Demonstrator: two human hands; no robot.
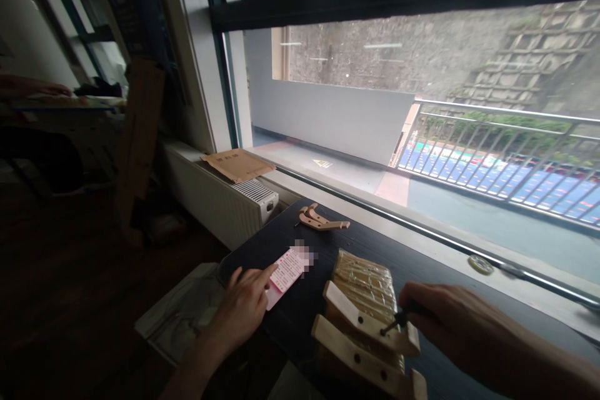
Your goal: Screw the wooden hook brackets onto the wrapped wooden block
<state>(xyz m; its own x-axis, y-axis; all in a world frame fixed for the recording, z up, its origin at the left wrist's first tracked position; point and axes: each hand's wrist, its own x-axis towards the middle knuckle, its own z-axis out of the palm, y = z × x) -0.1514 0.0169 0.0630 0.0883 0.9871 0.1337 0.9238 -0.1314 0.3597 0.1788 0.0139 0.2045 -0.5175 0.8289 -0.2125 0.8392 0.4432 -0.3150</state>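
Note:
My left hand [246,300] is at a phone [287,270] lying on the dark table, its index finger stretched onto the edge of the lit pinkish screen. That hand holds nothing. In my right hand [443,309] is a screwdriver [397,323] with a dark handle, mostly hidden by the fingers. Its tip meets one of the holes in a curved wooden hook piece [344,305]. A second wooden hook piece [337,340], also with holes, lies nearer to me. Both rest against a block wrapped in clear tape [363,272].
More wooden hook pieces [321,220] lie at the table's far end. A tape roll [480,264] sits on the window ledge. Beyond the table's left end, a brown envelope [239,164] rests on a radiator [225,200]. Another person's arm [35,85] shows far left.

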